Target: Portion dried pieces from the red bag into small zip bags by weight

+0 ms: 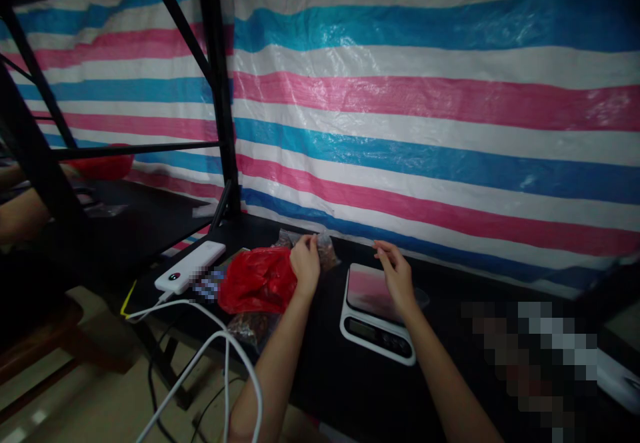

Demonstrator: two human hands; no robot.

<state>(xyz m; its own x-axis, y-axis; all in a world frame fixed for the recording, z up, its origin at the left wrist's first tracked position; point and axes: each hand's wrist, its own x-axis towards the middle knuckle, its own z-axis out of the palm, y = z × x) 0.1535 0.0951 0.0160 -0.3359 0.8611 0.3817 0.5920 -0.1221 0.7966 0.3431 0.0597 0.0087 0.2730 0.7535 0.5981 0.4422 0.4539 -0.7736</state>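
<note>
**Left hand (305,264) grips clear bag (326,251); right hand (395,275) empty above scale (375,320)**

The left hand is clenched, its fingers gathered on the clear bag of dark brown pieces, which lies on the black table (350,390) mostly behind the hand and beyond it. The right hand holds nothing: its fingers curl loosely just over the scale's platform, and it does not seem to touch it. A red bag (257,281) sits directly beside the left hand, with a second clear bag (253,328) partly under its near edge. Further left lies a white power bank (190,267) with its cable (225,343) hanging off the table edge. Another person's forearm (20,213) shows at far left, beyond a black rack (217,96). A striped tarp (430,96) hangs behind.
</note>
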